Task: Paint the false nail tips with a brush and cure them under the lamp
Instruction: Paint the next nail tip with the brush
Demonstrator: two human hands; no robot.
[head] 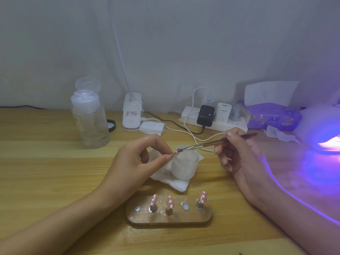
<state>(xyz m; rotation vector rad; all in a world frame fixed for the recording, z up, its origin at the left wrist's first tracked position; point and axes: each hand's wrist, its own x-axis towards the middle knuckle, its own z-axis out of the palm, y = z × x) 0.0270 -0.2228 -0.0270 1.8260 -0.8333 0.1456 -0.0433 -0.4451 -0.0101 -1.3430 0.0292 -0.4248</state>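
Pinched a small pink false nail tip (175,153) between thumb and forefinger of the left hand (139,157), other fingers loosely curled, just above a squat frosted white jar (184,169) set on a crumpled white tissue (179,184). Gripped a slim brush with metal ferrule and reddish handle (204,144) pen-fashion in the right hand (239,155), fingers curled round the shaft, bristle end laid on or just beside the tip; could not tell contact for certain.

Judged the step as painting, mid-coat, on one tip taken off its mount. Noted three pink, white-dotted tips (170,201) upright on the oval wooden stand (165,220) near the front of the pale wooden table (55,172), with two other mounts bare. Noted the white domed curing lamp (320,129) at far right, lit violet, well apart from both hands.

Next, probably: finish the stroke evenly, lift the brush clear, then carry the wet tip rightward into the lamp's mouth without smearing the painted face.
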